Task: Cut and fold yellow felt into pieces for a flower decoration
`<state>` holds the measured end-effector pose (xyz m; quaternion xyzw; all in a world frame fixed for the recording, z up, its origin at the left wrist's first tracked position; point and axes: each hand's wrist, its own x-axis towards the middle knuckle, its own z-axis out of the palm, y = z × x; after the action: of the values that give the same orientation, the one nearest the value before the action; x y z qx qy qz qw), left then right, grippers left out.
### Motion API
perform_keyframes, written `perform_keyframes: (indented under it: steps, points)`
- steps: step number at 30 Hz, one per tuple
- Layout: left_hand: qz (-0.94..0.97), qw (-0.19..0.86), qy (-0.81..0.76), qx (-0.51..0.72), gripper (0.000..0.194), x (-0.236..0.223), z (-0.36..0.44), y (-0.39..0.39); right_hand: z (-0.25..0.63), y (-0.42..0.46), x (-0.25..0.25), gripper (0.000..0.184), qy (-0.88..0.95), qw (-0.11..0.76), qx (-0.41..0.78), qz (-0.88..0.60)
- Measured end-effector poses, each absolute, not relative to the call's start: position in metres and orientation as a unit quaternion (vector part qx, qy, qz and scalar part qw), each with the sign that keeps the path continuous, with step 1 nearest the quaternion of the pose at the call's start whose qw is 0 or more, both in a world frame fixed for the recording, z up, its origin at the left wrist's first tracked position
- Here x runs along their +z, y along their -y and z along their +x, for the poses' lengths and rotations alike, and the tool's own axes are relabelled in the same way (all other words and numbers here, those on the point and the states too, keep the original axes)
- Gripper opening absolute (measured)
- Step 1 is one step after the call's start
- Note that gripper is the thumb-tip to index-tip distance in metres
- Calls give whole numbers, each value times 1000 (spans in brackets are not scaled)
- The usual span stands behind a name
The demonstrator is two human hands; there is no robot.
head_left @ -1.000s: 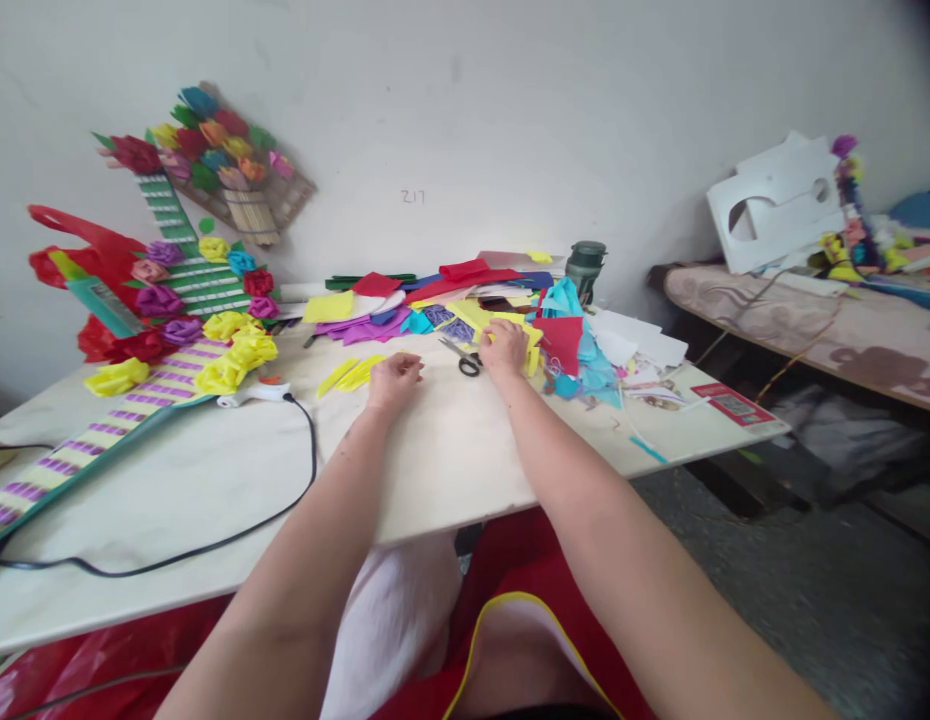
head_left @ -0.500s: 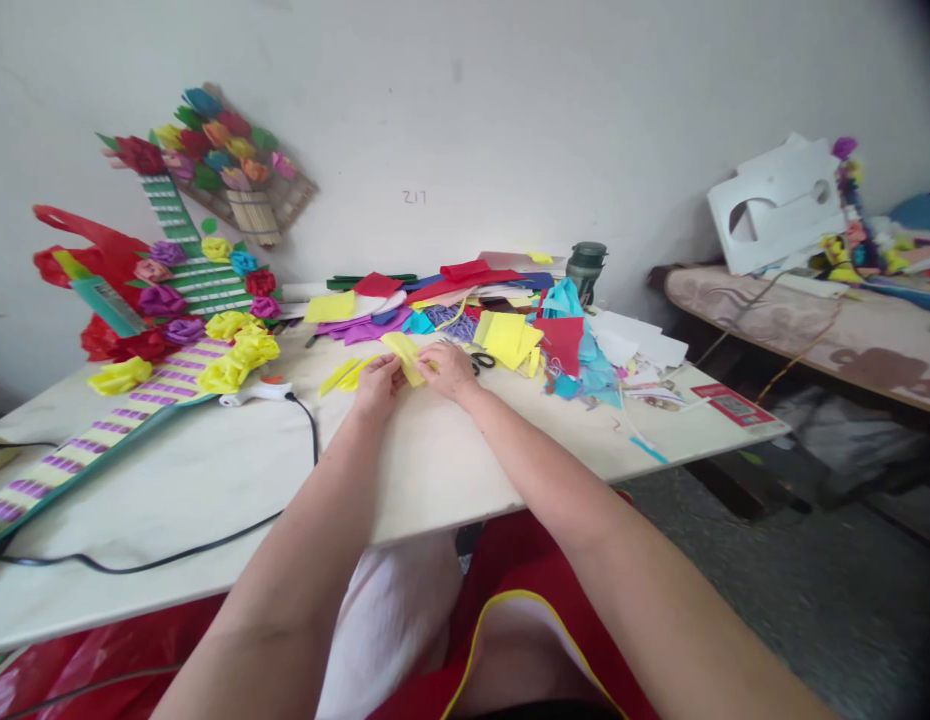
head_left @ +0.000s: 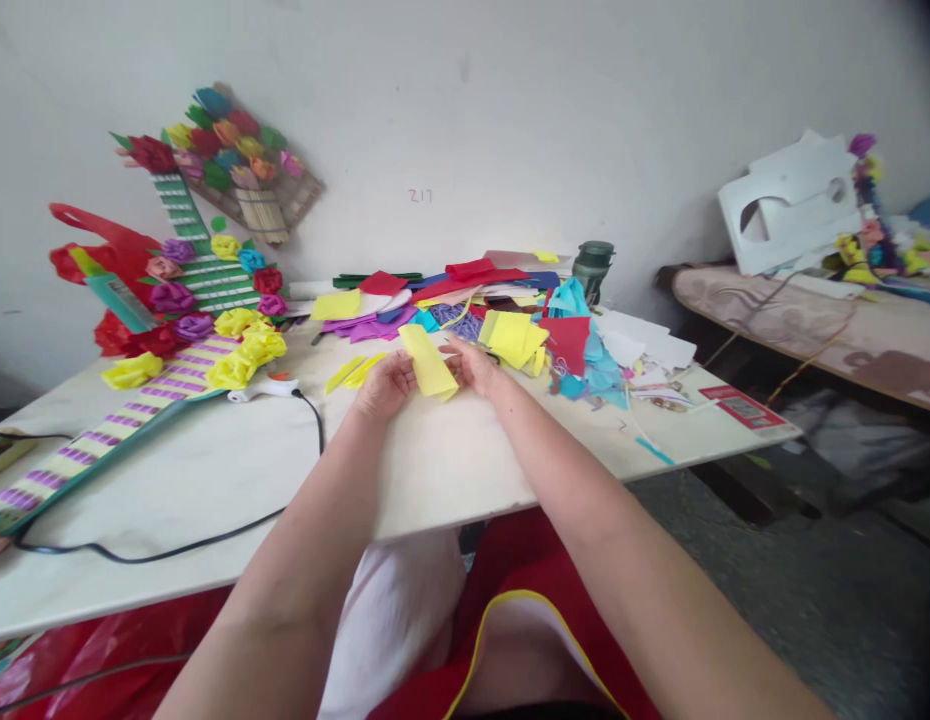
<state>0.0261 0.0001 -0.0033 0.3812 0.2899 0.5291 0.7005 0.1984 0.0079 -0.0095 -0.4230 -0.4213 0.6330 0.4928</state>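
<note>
The folded paper strip (head_left: 429, 362) is showing pale yellow while cut strips (head_left: 345, 373) are gleaming brighter yellow; purple dashes are striping the cream board (head_left: 112, 425), white bands are crossing the green panel (head_left: 221, 288), the carrier bag (head_left: 109, 238) is blazing red, the glue gun (head_left: 262, 390) is showing white, and brownish swirls are patterning the pinkish tablecloth (head_left: 780, 318)

A pale wall (head_left: 510, 110) fills the far side, small handwriting mid-wall; a white desk (head_left: 202, 475) stretches near, a pinkish patterned table (head_left: 772, 312) stands far right, dark grey floor (head_left: 810, 585) below.
</note>
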Motion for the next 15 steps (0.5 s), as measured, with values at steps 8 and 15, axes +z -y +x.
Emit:
perform_keyframes:
  steps: [8,15]
  points:
    - [372,717,-267,525,10,2,26,6,202,-7,-8,32,394,505,663,-388]
    - [366,711,-261,540,9,2,26,6,198,-5,-10,19,398,533,674,-323]
